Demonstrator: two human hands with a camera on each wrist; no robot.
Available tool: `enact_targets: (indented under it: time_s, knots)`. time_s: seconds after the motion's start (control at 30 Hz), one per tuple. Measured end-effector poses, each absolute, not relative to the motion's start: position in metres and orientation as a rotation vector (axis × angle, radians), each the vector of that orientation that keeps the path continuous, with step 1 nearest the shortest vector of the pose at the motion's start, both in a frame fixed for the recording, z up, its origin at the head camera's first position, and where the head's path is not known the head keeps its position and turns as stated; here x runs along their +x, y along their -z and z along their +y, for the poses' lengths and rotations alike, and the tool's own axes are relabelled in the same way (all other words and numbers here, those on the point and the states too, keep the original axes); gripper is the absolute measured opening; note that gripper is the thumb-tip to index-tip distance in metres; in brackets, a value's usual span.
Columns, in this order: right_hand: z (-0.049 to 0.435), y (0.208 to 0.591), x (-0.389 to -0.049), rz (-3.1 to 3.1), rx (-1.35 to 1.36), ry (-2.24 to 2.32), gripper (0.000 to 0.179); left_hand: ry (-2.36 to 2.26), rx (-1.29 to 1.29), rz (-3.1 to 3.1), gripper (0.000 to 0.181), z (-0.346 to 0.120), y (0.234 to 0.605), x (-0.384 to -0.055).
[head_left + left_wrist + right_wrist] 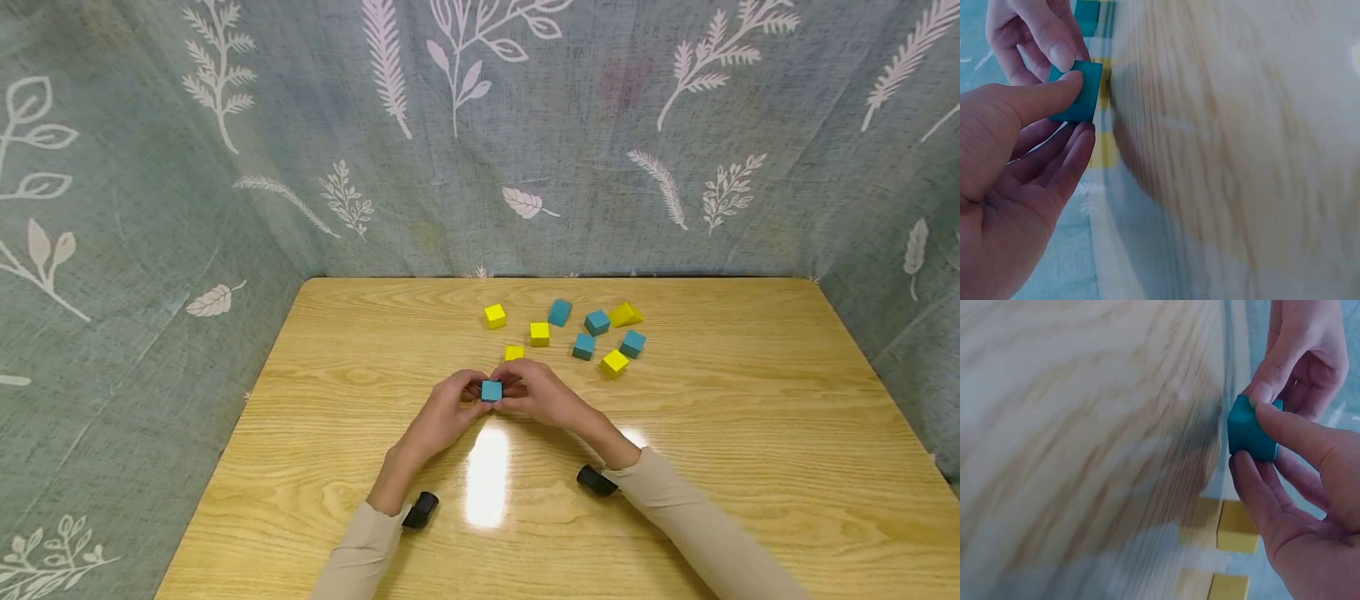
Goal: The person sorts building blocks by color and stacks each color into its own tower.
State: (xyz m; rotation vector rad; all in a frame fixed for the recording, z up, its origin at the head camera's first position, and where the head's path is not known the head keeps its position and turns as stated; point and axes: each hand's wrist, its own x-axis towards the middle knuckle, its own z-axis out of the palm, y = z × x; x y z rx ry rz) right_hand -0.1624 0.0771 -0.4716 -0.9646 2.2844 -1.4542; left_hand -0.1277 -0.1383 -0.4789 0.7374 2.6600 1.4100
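Note:
A blue cube is held between both hands over the middle of the table. My left hand grips it from the left; in the left wrist view its thumb lies on the face of the cube, with the fingers underneath. From the other side my right hand pinches the same cube between thumb and fingers. The two thumbs come close together on it. Just beyond the hands sits a yellow cube, its lower part hidden by the right hand.
Behind the hands lie several loose blocks: yellow cubes, blue cubes, a blue block and a yellow triangular block. A leaf-patterned curtain borders the wooden table.

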Motion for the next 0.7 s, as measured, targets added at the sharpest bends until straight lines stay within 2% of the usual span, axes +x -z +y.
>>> enact_targets:
  time_s: [0.7]
  knots:
    - [0.044, 0.472, -0.164, 2.331, -1.043, 1.381, 0.025, -1.430, 0.615, 2.610, 0.033, -0.169, 0.480, -0.128]
